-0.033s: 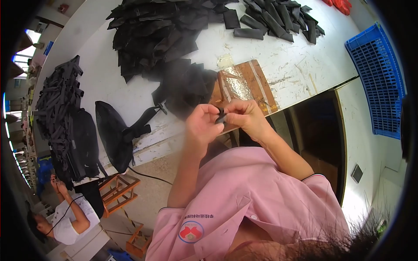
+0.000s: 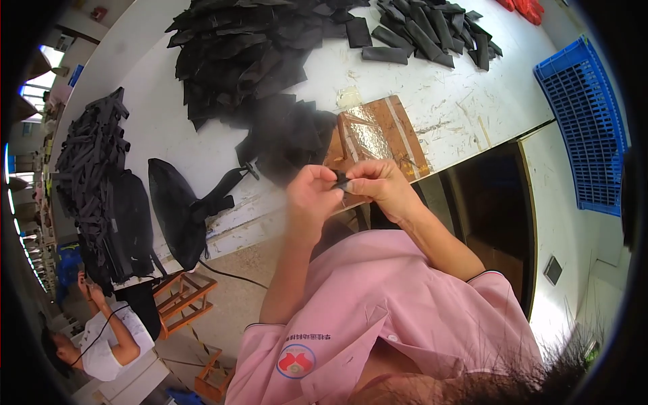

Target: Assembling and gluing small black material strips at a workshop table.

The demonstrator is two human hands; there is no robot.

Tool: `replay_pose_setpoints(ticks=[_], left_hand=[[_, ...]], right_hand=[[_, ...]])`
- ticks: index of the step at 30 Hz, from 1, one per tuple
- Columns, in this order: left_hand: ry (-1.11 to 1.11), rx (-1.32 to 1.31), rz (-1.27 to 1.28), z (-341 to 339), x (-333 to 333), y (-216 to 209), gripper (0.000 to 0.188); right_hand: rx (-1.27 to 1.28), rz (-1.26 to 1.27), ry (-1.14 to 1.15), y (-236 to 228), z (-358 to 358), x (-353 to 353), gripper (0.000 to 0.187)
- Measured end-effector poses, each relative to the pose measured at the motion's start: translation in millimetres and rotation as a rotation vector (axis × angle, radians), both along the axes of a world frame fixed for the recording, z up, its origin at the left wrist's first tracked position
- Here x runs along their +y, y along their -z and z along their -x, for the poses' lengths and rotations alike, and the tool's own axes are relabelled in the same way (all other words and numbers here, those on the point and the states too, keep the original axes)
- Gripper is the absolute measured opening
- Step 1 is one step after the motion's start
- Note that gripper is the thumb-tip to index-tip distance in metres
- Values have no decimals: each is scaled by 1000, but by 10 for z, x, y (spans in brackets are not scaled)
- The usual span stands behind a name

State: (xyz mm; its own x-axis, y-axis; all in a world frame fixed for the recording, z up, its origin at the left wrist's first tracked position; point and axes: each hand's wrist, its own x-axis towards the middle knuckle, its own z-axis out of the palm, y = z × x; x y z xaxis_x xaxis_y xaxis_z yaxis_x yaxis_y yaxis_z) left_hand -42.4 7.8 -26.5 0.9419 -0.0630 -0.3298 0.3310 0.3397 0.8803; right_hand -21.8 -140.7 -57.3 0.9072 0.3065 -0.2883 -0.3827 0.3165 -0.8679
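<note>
At the frame's centre, the left hand (image 2: 309,199) and right hand (image 2: 386,189) pinch a small black piece (image 2: 342,181) between thumbs and fingertips. It looks light, soft and foldable, hardly fragile; its opposite edges seem the best hold. Just beyond lies a brown board (image 2: 398,131); black fabric pieces (image 2: 236,67) heap up at upper centre-left, with folded black strips (image 2: 426,30) at upper right of centre.
</note>
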Motion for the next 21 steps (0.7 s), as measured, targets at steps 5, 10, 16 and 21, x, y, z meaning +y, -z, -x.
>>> replay_pose_setpoints(ticks=[5, 10, 16, 21], left_hand=[[-313, -532, -862, -8, -159, 333, 11], [-247, -168, -110, -32, -141, 204, 17], [191, -22, 611, 76, -110, -162, 31], [-141, -610, -496, 56, -220, -90, 17]], right_hand=[[462, -578, -75, -27, 74, 49, 8], [185, -260, -71, -8, -1, 3, 13], [40, -447, -82, -148, 72, -42, 12], [-442, 22, -11, -331, -55, -67, 11]])
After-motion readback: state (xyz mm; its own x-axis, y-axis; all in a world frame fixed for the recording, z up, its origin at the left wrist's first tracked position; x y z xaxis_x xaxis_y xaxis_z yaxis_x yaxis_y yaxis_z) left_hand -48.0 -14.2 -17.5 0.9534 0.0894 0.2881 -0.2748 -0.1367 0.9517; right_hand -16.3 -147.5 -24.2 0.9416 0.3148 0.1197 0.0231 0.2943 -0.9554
